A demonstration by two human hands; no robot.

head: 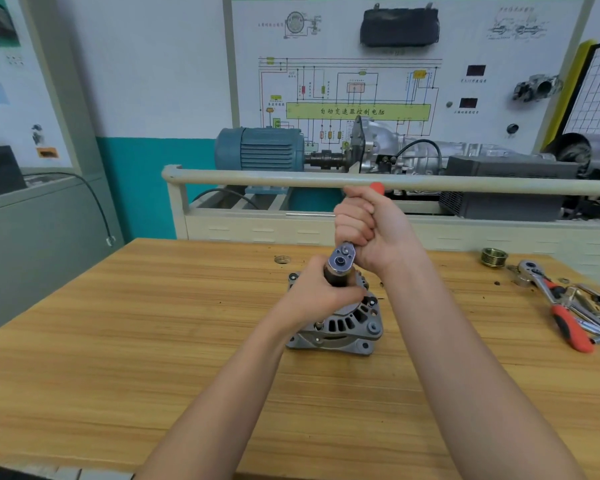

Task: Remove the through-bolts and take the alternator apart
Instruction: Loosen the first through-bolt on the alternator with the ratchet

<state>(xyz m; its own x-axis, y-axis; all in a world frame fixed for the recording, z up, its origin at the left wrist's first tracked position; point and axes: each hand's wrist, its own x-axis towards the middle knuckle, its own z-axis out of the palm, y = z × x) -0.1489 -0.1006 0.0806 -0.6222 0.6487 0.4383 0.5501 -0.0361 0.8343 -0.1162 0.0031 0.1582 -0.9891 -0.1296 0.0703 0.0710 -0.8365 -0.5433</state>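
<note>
A grey alternator [347, 323] stands on the wooden bench [153, 323], its vented housing facing up. A ratchet wrench [342, 258] with a dark socket below its head stands on top of the alternator. My left hand [321, 292] grips the socket just under the ratchet head. My right hand [368, 230] grips the ratchet's handle, whose red end [376, 186] sticks out beyond my fist. The bolt under the socket is hidden by my left hand.
At the bench's right end lie a second red-handled ratchet [555, 304], several sockets and extensions, and a grooved pulley [494, 257]. Behind the bench a beige rail [257, 178] fronts a training stand with a blue motor [260, 148] and gearbox.
</note>
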